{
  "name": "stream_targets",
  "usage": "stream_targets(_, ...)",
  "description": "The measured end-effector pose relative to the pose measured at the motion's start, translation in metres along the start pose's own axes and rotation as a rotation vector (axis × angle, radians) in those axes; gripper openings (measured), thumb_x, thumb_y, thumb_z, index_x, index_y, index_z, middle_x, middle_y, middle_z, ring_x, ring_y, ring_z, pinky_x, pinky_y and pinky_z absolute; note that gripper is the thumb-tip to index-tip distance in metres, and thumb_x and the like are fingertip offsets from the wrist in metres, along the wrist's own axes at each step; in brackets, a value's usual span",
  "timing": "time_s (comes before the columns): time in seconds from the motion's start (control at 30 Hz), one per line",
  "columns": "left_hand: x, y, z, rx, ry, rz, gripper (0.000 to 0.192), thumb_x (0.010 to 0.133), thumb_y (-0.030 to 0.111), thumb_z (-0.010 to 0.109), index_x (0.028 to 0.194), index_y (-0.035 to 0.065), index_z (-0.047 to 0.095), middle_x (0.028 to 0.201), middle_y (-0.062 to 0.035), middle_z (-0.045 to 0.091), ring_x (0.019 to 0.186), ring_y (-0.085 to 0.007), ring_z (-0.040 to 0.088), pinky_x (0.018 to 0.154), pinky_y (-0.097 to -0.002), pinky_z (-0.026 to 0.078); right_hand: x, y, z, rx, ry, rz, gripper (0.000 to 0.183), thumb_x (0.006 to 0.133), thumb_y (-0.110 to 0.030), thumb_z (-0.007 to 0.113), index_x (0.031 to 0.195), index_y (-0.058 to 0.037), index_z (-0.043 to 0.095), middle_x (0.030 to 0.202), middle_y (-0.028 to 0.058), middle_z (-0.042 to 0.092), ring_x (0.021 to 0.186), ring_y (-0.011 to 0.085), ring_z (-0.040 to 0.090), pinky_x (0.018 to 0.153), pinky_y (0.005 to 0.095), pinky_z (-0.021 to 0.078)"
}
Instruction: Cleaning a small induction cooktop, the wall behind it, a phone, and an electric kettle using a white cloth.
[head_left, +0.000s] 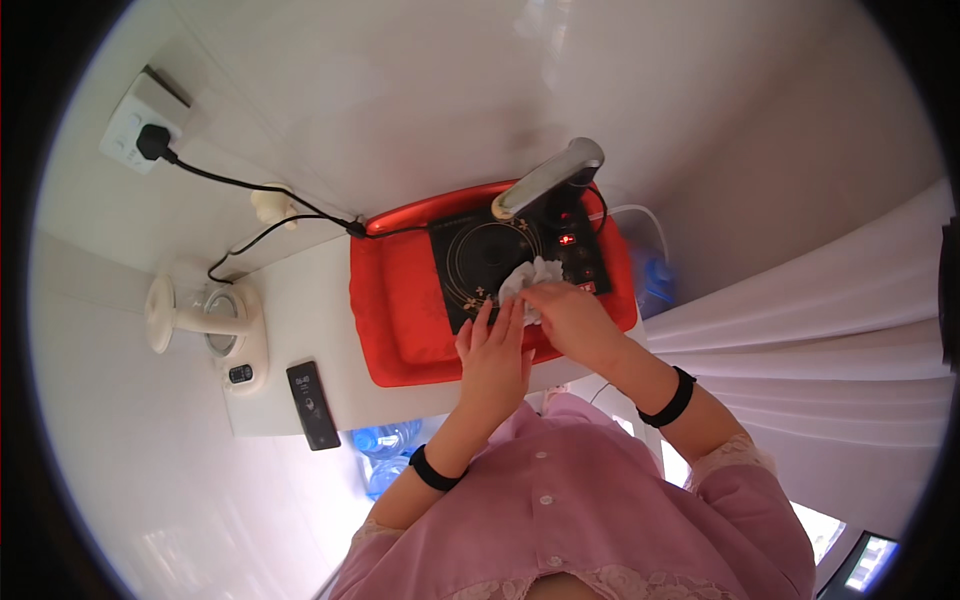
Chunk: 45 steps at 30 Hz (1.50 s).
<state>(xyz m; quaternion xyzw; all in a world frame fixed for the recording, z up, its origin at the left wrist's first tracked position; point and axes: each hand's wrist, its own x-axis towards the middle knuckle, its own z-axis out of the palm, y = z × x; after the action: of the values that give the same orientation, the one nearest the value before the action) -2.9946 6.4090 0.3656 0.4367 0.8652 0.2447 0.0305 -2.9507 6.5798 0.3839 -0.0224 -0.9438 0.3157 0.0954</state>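
My right hand (574, 319) is closed on a crumpled white cloth or tissue (534, 276), pressing it onto the black glass top of an induction cooktop (487, 244). Beside it, my left hand (495, 364) lies over the cooktop's front edge, fingers spread a little. Its inner fingertips reach the cloth. Gold rings and flower marks decorate the cooktop, and red lights glow on its control strip (568, 240). The cooktop sits in a red tray (401, 322). A metal spout (551, 176) extends above the cooktop from its back right.
On the white table (307, 300) are a kettle-like cream appliance (236, 322) and a dark phone (313, 409). A black cord (247, 184) runs from a wall socket (146, 120). Blue water bottles (386, 439) stand below, another (654, 281) at right by a white curtain (810, 292).
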Motion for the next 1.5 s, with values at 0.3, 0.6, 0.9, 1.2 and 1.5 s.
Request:
stream_targets(0.3, 0.028, 0.021, 0.011, -0.019, -0.031, 0.121, 0.07, 0.084, 0.021, 0.068, 0.146, 0.0039, 0.039, 0.149, -0.0155, 0.042, 0.138, -0.0371, 0.035, 0.11, -0.0511, 0.025, 0.002, 0.073, -0.053, -0.284, 0.254, 0.215, 0.034, 0.075, 0.004, 0.057, 0.106, -0.0029, 0.066, 0.097, 0.0201, 0.066, 0.088, 0.0407, 0.064, 0.078, 0.0473, 0.0524)
stream_targets(0.6, 0.039, 0.033, 0.014, 0.013, -0.085, 0.092, 0.072, 0.083, 0.023, 0.07, 0.146, 0.007, 0.04, 0.15, -0.0156, 0.041, 0.139, -0.0371, 0.035, 0.111, -0.0514, 0.025, 0.072, 0.125, -0.058, -0.277, 0.364, 0.172, 0.039, 0.075, -0.001, 0.062, 0.113, -0.0067, 0.067, 0.099, 0.0169, 0.066, 0.096, 0.0383, 0.062, 0.086, 0.0459, 0.0517)
stream_targets(0.9, 0.036, 0.03, 0.018, 0.025, -0.096, 0.048, 0.073, 0.082, 0.024, 0.071, 0.146, 0.0068, 0.041, 0.151, -0.016, 0.041, 0.14, -0.0385, 0.034, 0.112, -0.053, 0.025, 0.035, 0.105, -0.059, -0.362, 0.132, 0.197, 0.035, 0.074, 0.001, 0.065, 0.106, -0.0119, 0.073, 0.108, 0.0122, 0.065, 0.098, 0.0358, 0.06, 0.089, 0.0426, 0.0515)
stream_targets(1.2, 0.039, 0.039, 0.018, 0.019, -0.113, 0.069, 0.073, 0.082, 0.024, 0.071, 0.146, 0.0063, 0.041, 0.151, -0.0162, 0.041, 0.14, -0.0386, 0.034, 0.112, -0.0528, 0.025, 0.078, 0.131, -0.06, -0.399, 0.232, 0.218, 0.033, 0.078, -0.002, 0.063, 0.108, -0.0127, 0.071, 0.108, 0.0131, 0.064, 0.096, 0.0343, 0.061, 0.085, 0.0419, 0.0533)
stream_targets(1.5, 0.031, 0.031, 0.022, 0.026, -0.114, 0.05, 0.074, 0.081, 0.025, 0.071, 0.146, 0.0063, 0.041, 0.151, -0.0157, 0.042, 0.14, -0.0384, 0.034, 0.111, -0.0516, 0.025, 0.019, 0.11, -0.054, -0.426, 0.232, 0.091, 0.036, 0.077, -0.001, 0.06, 0.11, -0.0117, 0.069, 0.103, 0.0141, 0.063, 0.095, 0.0355, 0.061, 0.083, 0.0436, 0.0528)
